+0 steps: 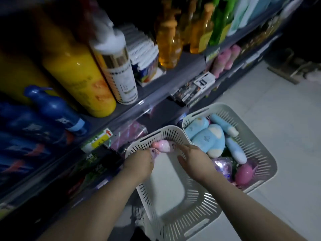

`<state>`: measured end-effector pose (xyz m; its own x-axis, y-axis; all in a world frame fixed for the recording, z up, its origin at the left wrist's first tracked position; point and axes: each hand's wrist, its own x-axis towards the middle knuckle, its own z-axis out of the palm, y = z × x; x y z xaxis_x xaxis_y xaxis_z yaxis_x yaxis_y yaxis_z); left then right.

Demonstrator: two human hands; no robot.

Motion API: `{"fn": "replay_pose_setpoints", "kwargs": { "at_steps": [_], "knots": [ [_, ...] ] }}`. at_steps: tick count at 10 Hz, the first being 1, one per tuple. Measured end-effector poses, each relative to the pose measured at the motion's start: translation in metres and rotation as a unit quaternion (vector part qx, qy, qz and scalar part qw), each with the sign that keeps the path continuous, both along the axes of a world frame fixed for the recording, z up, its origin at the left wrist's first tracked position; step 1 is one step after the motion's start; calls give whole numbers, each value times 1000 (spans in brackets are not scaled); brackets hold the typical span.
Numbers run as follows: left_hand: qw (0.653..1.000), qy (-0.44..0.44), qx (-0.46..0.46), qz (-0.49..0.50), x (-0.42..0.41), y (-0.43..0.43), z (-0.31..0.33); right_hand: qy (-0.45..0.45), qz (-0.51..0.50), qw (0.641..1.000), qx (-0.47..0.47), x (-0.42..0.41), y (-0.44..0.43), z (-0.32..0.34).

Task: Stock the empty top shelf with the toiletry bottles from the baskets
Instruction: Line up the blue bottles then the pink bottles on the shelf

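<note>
Both hands are down in the near basket [199,206], the white slotted one at lower centre of the frame. The left hand [139,162] has its fingers curled round the left end of a pink bottle [164,145], gripping it, though that end is blurred. The right hand [193,160] comes in from the other side, fingers stretched out straight to touch the bottle's right end, thumb held well apart and holding nothing. The two hands are near each other, with the bottle between them. The pink bottle lies on its side against the basket's far wall, up at the centre of the frame.

Just beside it, to the right, the far basket [260,153] touches the first one. Light blue bottles [206,138] are piled in it, with a round pink bottle [245,173] and a purple pack [223,166] at its lower end. Both baskets sit on the pale floor [278,101].

Shelving fills the left and top of the frame. A big yellow bottle [78,72] stands at upper left beside a white-capped bottle [121,75], with dark blue bottles [57,108] at far left. Amber bottles [167,42] and green bottles [220,20] run toward the upper right. A yellow price tag [99,140] hangs on the shelf edge just left of the near basket
</note>
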<state>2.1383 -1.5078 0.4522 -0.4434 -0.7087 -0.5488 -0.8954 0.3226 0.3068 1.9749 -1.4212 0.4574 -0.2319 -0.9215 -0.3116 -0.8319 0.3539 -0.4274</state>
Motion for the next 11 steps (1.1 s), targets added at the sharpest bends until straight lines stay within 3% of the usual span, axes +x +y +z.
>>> {"fn": "replay_pose_setpoints", "kwargs": {
  "at_steps": [3, 5, 6, 8, 9, 10, 11],
  "knots": [
    [980, 0, 54, 190, -29, -27, -154, -18, -31, 997, 68, -7, -31, -159],
    [978, -132, 14, 163, -33, -48, -239, -49, -66, 996, 39, -10, -47, -207],
    [980, -130, 6, 153, -35, -47, -252, -63, -62, 996, 16, -12, -53, -221],
    [971, -128, 86, 184, -37, -42, -244, -77, -77, 994, 17, -15, -59, -227],
    [974, -138, 120, 133, -32, -42, -223, -94, -88, 992, 20, -15, -63, -219],
    [984, -133, 98, 65, -28, -40, -180, -136, -107, 985, 0, -13, -68, -219],
    [989, -113, 66, 67, -25, -45, -155, -109, -61, 992, 15, -10, -74, -225]
  ]
}}
